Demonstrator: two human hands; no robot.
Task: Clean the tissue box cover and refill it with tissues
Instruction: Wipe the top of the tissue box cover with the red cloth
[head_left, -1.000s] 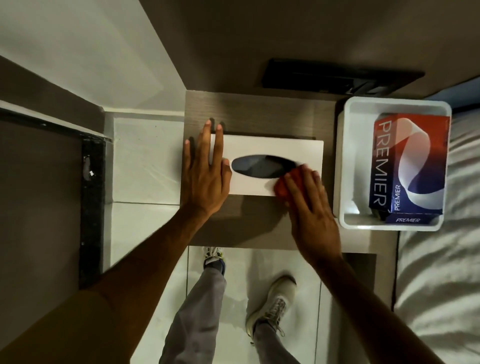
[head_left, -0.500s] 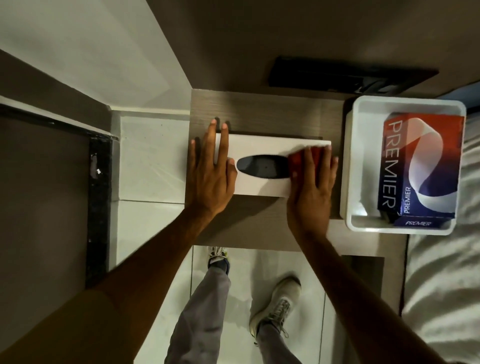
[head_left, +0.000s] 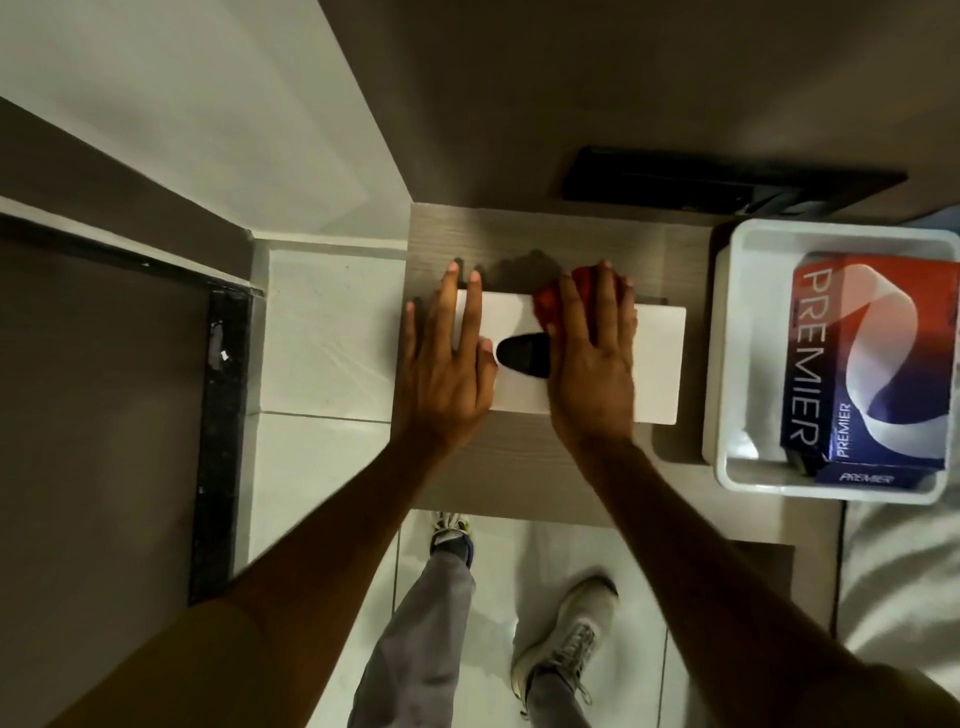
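Observation:
A white tissue box cover (head_left: 657, 364) with a dark oval slot (head_left: 522, 353) lies on the wooden bedside table (head_left: 519, 467). My left hand (head_left: 447, 364) lies flat on its left end, fingers spread, steadying it. My right hand (head_left: 592, 358) presses a red cloth (head_left: 550, 301) onto the cover's far middle edge, hiding the slot's right part. A red, white and blue PREMIER tissue pack (head_left: 872, 364) lies in a white tub (head_left: 727, 364) to the right.
A dark flat panel (head_left: 727, 184) sits on the wall side behind the table. Bedding (head_left: 904, 571) lies at the right. White floor tiles and my legs and shoes (head_left: 566, 644) are below the table's front edge.
My right hand has slid the red cloth from the cover's right end leftward to the far middle, over the slot. My left hand has stayed on the left end.

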